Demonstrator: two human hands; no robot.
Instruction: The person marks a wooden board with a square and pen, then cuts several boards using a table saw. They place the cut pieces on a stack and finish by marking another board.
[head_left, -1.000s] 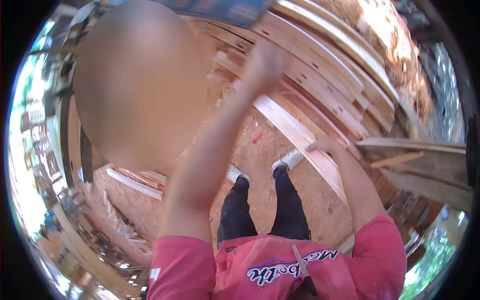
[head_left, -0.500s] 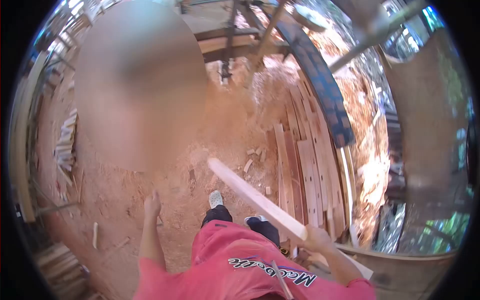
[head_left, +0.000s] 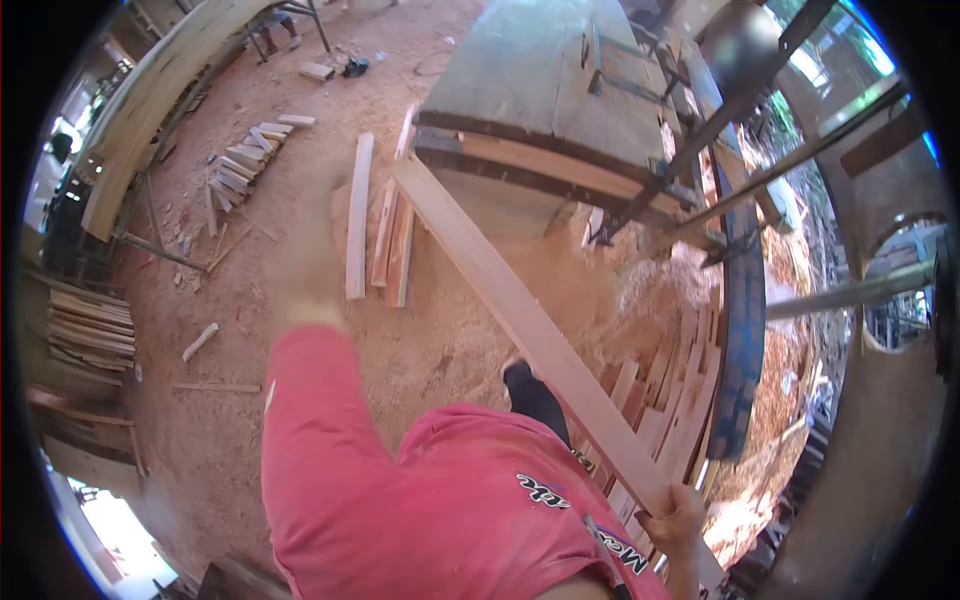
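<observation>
A long, pale wooden plank point(head_left: 530, 310) slants across the view from the lower right to the front edge of a work table. My right hand point(head_left: 678, 518) grips it near its lower end, beside my red shirt. My left arm reaches forward over the sawdust ground. Motion smears my left hand point(head_left: 315, 245), and its fingers cannot be made out. Just to the right of that hand, a few loose boards point(head_left: 359, 215) lie on the ground.
The work table point(head_left: 500, 75) has a metal frame on top. Planks point(head_left: 685, 400) are stacked at right beside a dark blue patterned strip point(head_left: 740, 370). Short offcuts point(head_left: 245, 160) lie at left, near a long bench point(head_left: 160, 95) and a wood pile point(head_left: 90, 330).
The view has shifted, bringing the work table and loose boards into sight. My left arm has swung up and forward. The plank, still in my right hand, now reaches farther toward the table.
</observation>
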